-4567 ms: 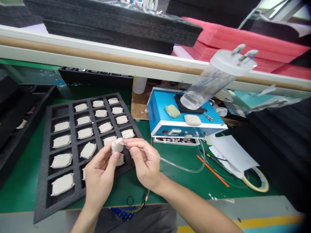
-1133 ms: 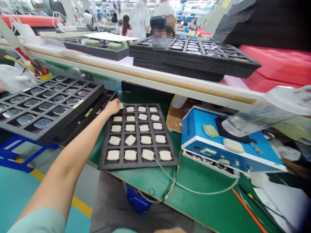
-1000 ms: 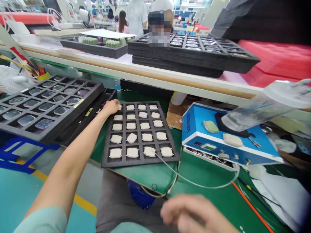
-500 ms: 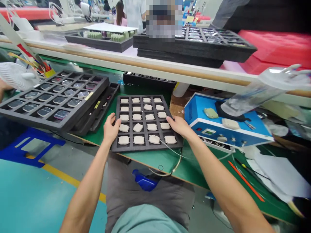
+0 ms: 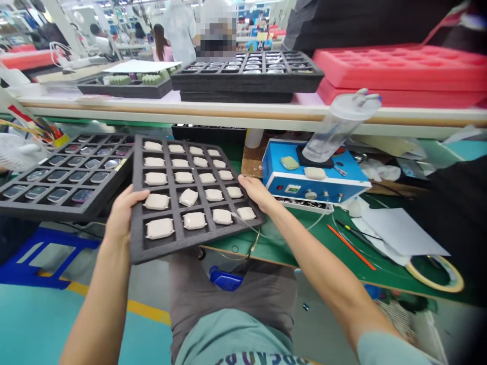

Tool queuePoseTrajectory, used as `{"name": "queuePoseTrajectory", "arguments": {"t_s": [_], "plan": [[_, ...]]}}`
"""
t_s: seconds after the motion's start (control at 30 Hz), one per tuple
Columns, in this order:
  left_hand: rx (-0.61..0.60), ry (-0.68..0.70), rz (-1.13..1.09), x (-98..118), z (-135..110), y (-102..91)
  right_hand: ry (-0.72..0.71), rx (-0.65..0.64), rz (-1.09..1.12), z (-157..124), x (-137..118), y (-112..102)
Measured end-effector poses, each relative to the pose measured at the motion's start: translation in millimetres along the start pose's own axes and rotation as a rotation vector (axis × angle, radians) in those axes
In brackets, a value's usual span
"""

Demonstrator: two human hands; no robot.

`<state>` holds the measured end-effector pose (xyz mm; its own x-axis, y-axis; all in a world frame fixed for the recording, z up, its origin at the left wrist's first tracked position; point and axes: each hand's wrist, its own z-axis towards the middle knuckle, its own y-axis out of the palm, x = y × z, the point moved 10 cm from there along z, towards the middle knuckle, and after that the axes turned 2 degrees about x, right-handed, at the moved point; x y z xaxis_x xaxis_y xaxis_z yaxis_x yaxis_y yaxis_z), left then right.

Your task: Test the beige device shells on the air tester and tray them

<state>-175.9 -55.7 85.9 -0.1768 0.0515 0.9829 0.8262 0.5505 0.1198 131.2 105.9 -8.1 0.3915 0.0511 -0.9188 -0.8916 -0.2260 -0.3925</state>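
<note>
A black foam tray (image 5: pixel 137 223) is held by its two sides, tilted with its left side raised off the bench. Its square compartments carry several small beige blocks (image 5: pixel 160 228), one per compartment. My left hand (image 5: pixel 119 213) grips the left edge, thumb over the top and the other fingers hidden behind. On the right edge rests my right hand (image 5: pixel 255 192), its thumb at the rim and its other fingers mostly out of sight. A thin clear tube (image 5: pixel 262 234) runs from beside the tray's front right compartments.
Left of the held tray, a stacked black tray (image 5: pixel 95 190) contains lens-like pieces. A blue control box (image 5: pixel 315 185) stands to the right, bearing a clear cylinder (image 5: pixel 327 132). Above runs a white shelf (image 5: pixel 125 112) with more trays and red foam (image 5: pixel 399 71). An orange stick (image 5: pixel 352 247) lies on the green bench.
The tray's left side has risen from the bench and moved left and nearer, with both hands on it. The view has swung to the right.
</note>
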Motion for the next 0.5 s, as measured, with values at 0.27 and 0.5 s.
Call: {"name": "queuePoseTrajectory", "arguments": {"t_s": [0.27, 0.5], "plan": [[0.315, 0.396, 0.100, 93, -69, -55.4, -0.072, -0.413, 0.247, 3, -67, 53], [0.518, 0.574, 0.136, 98, -102, -109.2, -0.105, -0.625, 0.362, 6, -107, 93]]}}
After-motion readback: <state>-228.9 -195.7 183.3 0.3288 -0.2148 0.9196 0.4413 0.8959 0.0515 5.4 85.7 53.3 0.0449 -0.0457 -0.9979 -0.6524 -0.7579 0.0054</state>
